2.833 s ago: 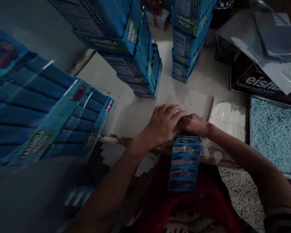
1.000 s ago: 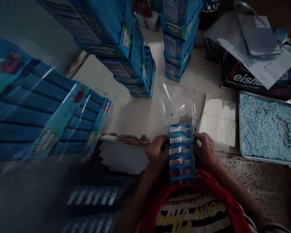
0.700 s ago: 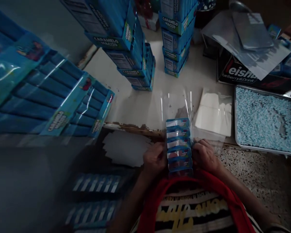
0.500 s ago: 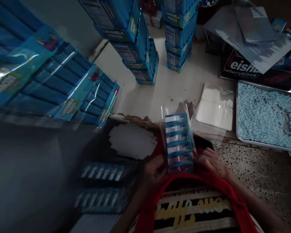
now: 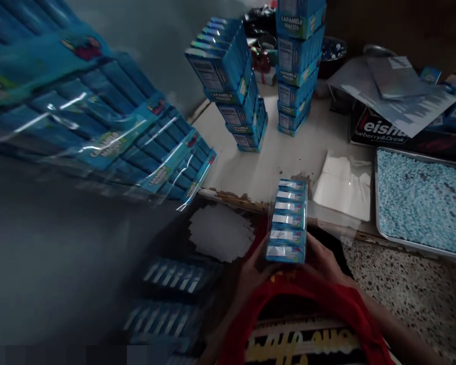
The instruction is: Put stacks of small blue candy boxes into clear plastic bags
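Note:
A blue display box of candy packs (image 5: 289, 221), in clear plastic film, stands out from my body at the table's front edge. My left hand (image 5: 255, 263) grips its near left side, and my right hand (image 5: 326, 257) is closed against the near right side. The fingertips are partly hidden by the box and the dim light. Just right of the box, a stack of clear plastic bags with white paper (image 5: 344, 186) lies on the table edge.
Wrapped blue boxes (image 5: 129, 134) tower close at left. Two more stacks, a left one (image 5: 231, 96) and a right one (image 5: 294, 76), stand on the table (image 5: 266, 167). A metal tray of small light-blue pieces (image 5: 421, 203) sits at right, before a black carton (image 5: 395, 134). More boxes (image 5: 175, 276) lie low at left.
The film, loose and standing above the box before, now sits close around it. My hands have moved from the box's near end up along its sides. The camera view has shifted.

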### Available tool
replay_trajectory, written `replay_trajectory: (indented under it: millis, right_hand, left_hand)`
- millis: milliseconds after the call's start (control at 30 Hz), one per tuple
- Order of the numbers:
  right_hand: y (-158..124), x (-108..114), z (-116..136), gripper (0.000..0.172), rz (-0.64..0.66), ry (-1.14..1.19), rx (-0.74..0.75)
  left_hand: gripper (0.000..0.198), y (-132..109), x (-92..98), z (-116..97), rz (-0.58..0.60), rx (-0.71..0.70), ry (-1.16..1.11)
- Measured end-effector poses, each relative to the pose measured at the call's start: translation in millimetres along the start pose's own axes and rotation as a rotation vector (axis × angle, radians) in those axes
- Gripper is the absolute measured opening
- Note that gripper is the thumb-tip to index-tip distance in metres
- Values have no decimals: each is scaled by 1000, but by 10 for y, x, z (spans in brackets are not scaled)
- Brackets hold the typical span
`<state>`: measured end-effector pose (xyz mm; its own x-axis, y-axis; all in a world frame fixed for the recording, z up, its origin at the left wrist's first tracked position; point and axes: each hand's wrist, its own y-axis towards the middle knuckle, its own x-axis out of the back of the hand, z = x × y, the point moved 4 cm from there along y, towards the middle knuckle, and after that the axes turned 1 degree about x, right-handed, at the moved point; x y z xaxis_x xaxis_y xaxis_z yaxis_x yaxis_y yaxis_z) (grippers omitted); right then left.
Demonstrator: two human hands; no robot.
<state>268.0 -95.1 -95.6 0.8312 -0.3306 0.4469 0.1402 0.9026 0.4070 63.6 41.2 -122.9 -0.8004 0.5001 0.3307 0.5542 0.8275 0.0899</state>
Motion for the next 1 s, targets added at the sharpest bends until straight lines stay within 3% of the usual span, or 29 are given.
replay_trajectory:
  millis: [133, 267, 533, 733, 867, 933, 1000]
  right_hand:
    - [149, -120, -34, 90, -86, -240, 82]
    - [251, -177, -73, 89, -173, -376, 90]
    - [398, -195, -44, 80, -284, -496, 80]
    - [518, -138, -10, 64, -319, -553, 104]
    - [519, -127, -77, 58, -334, -550, 80]
    - [455, -54, -74, 64, -278, -462, -16]
    - [381, 72, -10, 82, -196, -261, -99]
  left_hand:
    - [52, 196, 10, -221, -79, 27, 24]
    - [47, 372, 0, -299, -129, 88, -15]
    - [42, 578, 48, -381, -90, 43, 54]
    - [31, 605, -45, -502, -222, 125, 34]
    - [28, 657, -114, -504, -237, 119, -7]
    - [41, 634, -46, -525, -195, 134, -5]
    - [92, 564, 85, -611, -129, 140, 46]
